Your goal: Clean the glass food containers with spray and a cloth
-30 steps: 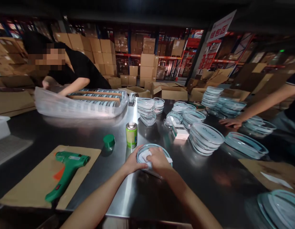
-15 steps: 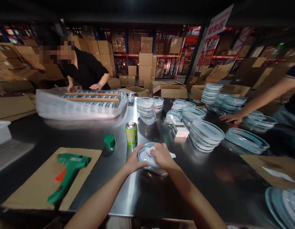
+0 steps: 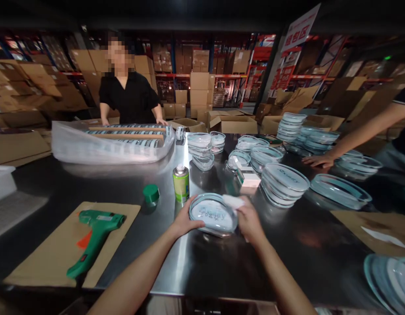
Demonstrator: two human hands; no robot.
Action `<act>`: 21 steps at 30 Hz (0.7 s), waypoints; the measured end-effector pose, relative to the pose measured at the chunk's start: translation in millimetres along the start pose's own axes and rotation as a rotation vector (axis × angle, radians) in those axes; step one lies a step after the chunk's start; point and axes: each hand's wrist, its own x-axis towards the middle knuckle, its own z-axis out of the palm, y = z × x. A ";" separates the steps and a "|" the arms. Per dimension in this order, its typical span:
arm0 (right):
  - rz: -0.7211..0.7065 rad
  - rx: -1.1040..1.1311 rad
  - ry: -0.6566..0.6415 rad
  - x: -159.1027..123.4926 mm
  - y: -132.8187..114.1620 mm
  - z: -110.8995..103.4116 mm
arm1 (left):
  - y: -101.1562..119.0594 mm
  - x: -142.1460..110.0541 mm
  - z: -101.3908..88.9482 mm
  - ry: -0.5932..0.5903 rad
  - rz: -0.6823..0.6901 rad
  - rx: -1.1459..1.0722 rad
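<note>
Across the shiny dark metal bench (image 3: 137, 258), near its front edge, left fingers (image 3: 193, 222) grip a clear oval dish (image 3: 213, 214); right fingers (image 3: 244, 210) pinch white tissue (image 3: 233, 201)

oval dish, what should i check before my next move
1. Left hand gripping the oval dish by its side: ok
2. Right hand holding the white wipe: ok
3. Oval dish free of smudges: cannot tell, glare and lettering confuse it
4. Spray can capped: not ok, a green cap sits apart on the table
5. Glue gun lying on the cardboard: ok
6. Glue gun cool: cannot tell
</note>
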 end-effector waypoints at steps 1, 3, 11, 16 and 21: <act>0.110 -0.009 0.144 -9.6 16.2 -5.3 | 0.1 0.1 -0.3 0.006 0.000 0.000; 0.301 -0.026 0.366 -30.0 44.0 -11.2 | 0.1 0.2 -0.7 0.012 -0.001 0.000; 0.360 0.066 0.499 -59.3 46.0 18.0 | -5.8 -0.7 -1.9 0.015 0.010 0.012; 0.132 0.099 0.345 -57.1 23.8 18.5 | -8.6 -0.4 0.6 0.048 0.017 0.024; -0.043 0.124 0.258 -60.4 14.7 15.0 | -1.5 -4.9 7.2 0.043 0.042 -0.086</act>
